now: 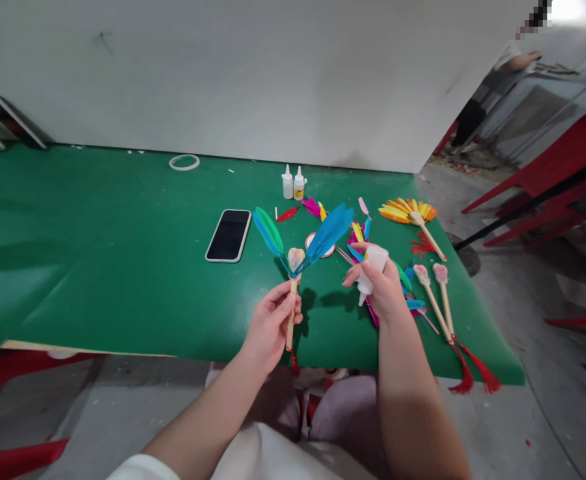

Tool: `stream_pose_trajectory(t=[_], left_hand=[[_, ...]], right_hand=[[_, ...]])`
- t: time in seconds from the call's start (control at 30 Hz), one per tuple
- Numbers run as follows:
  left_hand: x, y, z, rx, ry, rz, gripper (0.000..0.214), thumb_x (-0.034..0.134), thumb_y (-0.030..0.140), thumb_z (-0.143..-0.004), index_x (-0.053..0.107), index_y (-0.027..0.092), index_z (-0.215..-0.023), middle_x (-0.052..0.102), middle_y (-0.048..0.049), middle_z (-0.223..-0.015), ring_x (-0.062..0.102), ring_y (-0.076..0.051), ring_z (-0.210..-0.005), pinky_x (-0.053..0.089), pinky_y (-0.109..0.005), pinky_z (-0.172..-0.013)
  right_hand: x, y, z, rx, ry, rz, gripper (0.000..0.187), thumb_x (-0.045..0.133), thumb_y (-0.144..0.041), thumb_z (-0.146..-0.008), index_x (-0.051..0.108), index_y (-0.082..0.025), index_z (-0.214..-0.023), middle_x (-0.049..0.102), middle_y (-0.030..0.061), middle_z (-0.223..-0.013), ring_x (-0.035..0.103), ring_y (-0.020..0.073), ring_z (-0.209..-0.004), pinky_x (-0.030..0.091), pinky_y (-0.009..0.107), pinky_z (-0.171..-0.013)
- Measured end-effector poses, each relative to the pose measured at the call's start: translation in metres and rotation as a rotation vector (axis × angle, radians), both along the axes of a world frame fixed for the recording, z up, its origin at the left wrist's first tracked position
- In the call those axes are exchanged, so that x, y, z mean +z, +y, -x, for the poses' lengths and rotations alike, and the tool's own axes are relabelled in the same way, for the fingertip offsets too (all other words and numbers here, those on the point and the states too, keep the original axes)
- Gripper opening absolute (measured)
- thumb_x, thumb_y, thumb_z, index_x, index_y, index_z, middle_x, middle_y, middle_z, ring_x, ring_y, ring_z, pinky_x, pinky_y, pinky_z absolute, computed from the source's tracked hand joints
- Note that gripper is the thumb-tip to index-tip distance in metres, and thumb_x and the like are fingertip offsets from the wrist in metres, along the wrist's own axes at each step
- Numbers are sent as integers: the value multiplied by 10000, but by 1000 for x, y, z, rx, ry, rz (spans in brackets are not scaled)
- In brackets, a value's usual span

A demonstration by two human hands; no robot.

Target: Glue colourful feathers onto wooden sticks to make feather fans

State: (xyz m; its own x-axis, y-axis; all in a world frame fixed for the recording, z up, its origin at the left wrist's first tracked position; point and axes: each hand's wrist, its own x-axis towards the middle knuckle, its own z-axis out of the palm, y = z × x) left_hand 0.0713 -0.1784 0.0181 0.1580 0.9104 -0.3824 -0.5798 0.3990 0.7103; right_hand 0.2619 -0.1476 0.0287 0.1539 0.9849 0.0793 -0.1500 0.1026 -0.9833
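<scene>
My left hand (275,320) is closed around the wooden handle of a small feather fan (291,307), held upright over the table. Blue feathers (329,233) spread to the right from its head and a green-and-blue feather (269,230) to the left; a red tassel hangs below the handle. In my right hand (385,287) is a white glue bottle (373,267), its nozzle tilted downward. Beneath and around that hand lie loose coloured feathers (415,305), partly hidden by it. A round red-rimmed item (313,241) sits behind the blue feathers.
On the green table (123,267) lie a phone (228,235), two small bottles (293,183), a white ring (184,162), a yellow-orange feather fan (413,212) and two bare fan handles (435,300) with tassels. A white panel (223,80) stands behind. Red chairs (563,160) and a person (510,63) are to the right.
</scene>
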Motion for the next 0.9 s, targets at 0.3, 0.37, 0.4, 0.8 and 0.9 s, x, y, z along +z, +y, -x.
stream_pose_trajectory(t=[0.3,0.37,0.4,0.8,0.9], left_hand=[[-1,0,-1,44,98,-11,375,763,223,-612,598,160,-943,548,21,-768,529,-62,-618,416,-136,-425],[1,0,-2,30,115,-16,372,762,229,-610,591,162,-933,549,20,-777,535,-65,-610,398,-129,-388],[2,-1,-2,17,119,-18,364,757,230,-616,586,164,-931,554,18,-778,538,-67,-606,396,-128,-377],[-4,2,-1,-140,110,-56,349,702,225,-688,519,165,-979,661,-40,-847,579,-87,-582,424,-134,-369],[-2,4,-3,-152,119,-59,297,685,279,-717,527,163,-940,674,-43,-838,564,-78,-539,402,-133,-352]], right_hand=[[3,1,8,-72,92,29,267,715,-322,-640,506,-203,-754,690,-1,-642,673,181,-670,500,315,-676],[2,2,11,-104,120,34,274,725,-307,-626,504,-203,-749,682,-2,-671,671,185,-717,512,329,-698],[2,3,13,-119,128,38,278,729,-300,-621,505,-202,-752,673,-5,-683,666,181,-734,514,331,-706],[-4,3,36,-168,112,78,313,764,-239,-546,489,-195,-688,525,-68,-617,498,91,-578,433,240,-582],[-2,1,36,-124,95,81,292,749,-240,-577,502,-195,-727,536,-57,-654,501,97,-611,425,239,-591]])
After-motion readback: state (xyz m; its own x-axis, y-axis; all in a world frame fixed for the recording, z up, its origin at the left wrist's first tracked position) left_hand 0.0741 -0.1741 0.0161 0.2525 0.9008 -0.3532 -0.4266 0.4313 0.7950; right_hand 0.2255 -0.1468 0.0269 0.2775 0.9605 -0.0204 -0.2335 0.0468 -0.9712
